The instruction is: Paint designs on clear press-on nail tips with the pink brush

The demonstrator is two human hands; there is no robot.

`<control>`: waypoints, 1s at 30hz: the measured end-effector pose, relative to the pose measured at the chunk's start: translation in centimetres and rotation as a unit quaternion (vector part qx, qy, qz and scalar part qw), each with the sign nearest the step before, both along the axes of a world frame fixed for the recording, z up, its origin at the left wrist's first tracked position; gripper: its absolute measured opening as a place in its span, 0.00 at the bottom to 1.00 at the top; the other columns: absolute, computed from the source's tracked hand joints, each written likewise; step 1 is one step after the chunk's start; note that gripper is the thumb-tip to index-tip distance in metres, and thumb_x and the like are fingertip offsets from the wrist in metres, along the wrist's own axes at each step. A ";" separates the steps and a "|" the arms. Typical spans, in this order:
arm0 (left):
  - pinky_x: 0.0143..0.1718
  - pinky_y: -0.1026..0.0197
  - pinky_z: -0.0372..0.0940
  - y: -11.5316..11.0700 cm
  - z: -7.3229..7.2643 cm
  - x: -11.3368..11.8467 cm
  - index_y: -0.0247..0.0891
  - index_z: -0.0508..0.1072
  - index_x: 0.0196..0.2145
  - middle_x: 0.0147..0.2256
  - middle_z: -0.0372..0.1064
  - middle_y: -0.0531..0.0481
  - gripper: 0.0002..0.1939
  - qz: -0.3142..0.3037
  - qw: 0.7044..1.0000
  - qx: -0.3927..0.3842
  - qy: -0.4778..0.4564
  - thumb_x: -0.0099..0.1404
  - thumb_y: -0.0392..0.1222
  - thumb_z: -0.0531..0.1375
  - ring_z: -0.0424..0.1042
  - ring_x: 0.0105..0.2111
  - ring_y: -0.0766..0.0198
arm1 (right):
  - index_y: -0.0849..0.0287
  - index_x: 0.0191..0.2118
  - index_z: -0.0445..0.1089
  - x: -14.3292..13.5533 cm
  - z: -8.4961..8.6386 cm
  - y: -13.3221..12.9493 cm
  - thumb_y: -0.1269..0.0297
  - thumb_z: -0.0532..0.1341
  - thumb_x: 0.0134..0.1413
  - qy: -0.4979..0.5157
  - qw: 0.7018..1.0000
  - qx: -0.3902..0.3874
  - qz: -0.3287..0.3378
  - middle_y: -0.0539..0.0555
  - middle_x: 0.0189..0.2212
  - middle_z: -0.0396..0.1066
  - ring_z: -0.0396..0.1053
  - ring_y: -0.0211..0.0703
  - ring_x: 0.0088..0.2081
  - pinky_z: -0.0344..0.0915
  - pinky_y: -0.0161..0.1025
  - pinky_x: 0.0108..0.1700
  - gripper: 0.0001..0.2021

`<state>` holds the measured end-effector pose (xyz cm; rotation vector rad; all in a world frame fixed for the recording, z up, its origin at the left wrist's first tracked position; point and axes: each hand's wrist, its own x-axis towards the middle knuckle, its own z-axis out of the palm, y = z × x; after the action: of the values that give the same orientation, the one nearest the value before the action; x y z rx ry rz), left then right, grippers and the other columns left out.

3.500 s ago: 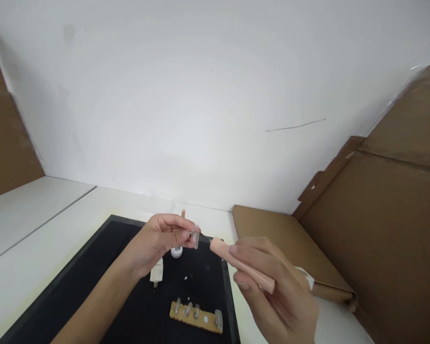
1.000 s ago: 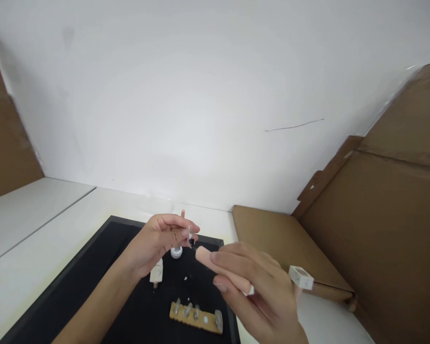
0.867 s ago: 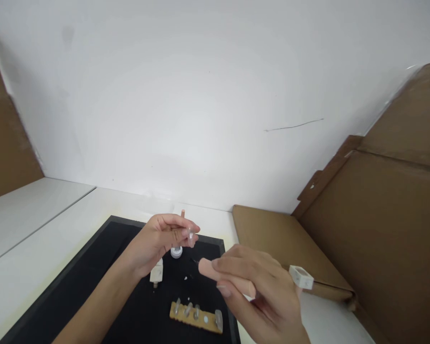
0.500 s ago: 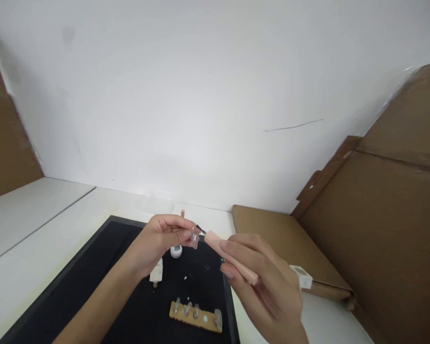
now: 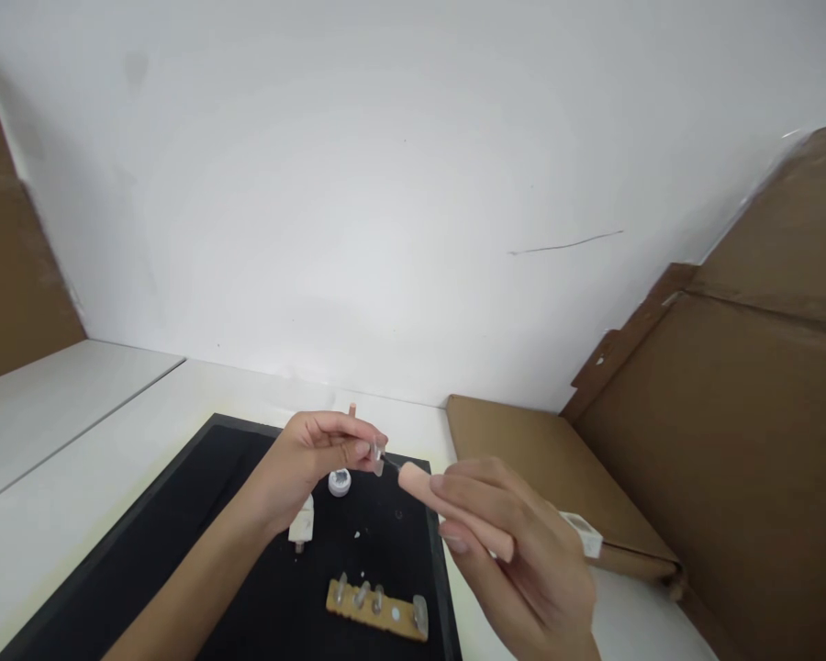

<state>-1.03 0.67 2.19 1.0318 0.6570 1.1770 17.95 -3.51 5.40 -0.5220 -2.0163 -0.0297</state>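
My left hand (image 5: 323, 445) is closed, pinching a small clear nail tip (image 5: 378, 459) between thumb and fingers. A thin peach-coloured stick (image 5: 352, 410) pokes up from behind those fingers; its lower part is hidden. My right hand (image 5: 523, 546) is closed around the long peach handle of a nail polish brush (image 5: 454, 509). The dark bristles point left and meet or overlap the clear nail tip; actual contact is hard to make out. Below both hands lies a yellowish strip (image 5: 378, 620) with several clear nail tips standing on it.
Under the hands is a black mat (image 5: 240, 468) on a white table (image 5: 138, 395). A small round white jar (image 5: 340, 483) and a white bottle-like piece (image 5: 301, 526) lie on the mat. Right of it are a flat cardboard box (image 5: 523, 441) and a small white box (image 5: 584, 534).
The brush's bristles have gone from above the nail tip's upper edge down to the nail tip. My right hand has shifted slightly right and down. My left hand has barely moved.
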 end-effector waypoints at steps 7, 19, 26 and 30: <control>0.35 0.62 0.67 -0.4 0.2 0.3 0.37 0.82 0.27 0.28 0.78 0.48 0.07 0.020 1.000 0.008 0.016 0.50 0.42 0.72 0.74 0.28 0.64 | 0.56 0.46 0.68 0.1 0.2 -0.1 0.74 0.57 0.59 -0.037 0.999 0.001 -0.039 0.53 0.29 0.72 0.71 0.39 0.29 0.66 0.34 0.26 0.11; 0.36 0.62 0.68 0.1 -0.2 0.2 0.37 0.82 0.27 0.28 0.78 0.48 0.08 0.016 1.000 0.012 0.011 0.50 0.42 0.72 0.74 0.28 0.65 | 0.57 0.46 0.68 0.2 0.0 0.1 0.73 0.57 0.59 -0.013 0.999 0.015 -0.029 0.53 0.28 0.72 0.70 0.39 0.27 0.66 0.35 0.25 0.11; 0.36 0.61 0.68 0.0 -0.1 0.7 0.37 0.82 0.27 0.28 0.78 0.48 0.08 0.022 1.000 0.007 0.013 0.50 0.42 0.72 0.74 0.28 0.64 | 0.55 0.45 0.69 0.4 -0.2 0.0 0.73 0.57 0.59 -0.046 0.996 0.033 -0.064 0.53 0.29 0.73 0.71 0.38 0.27 0.67 0.34 0.26 0.11; 0.36 0.62 0.68 0.0 -0.1 0.8 0.37 0.82 0.28 0.28 0.78 0.48 0.07 0.018 1.000 0.017 0.010 0.51 0.42 0.72 0.73 0.28 0.65 | 0.57 0.41 0.68 0.4 -0.2 0.1 0.74 0.57 0.57 -0.053 0.998 0.019 -0.034 0.51 0.25 0.73 0.70 0.38 0.25 0.65 0.34 0.24 0.08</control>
<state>-0.22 0.69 2.10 1.0642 0.6753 1.2137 18.30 -3.40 5.24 -0.5748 -2.0965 -0.1406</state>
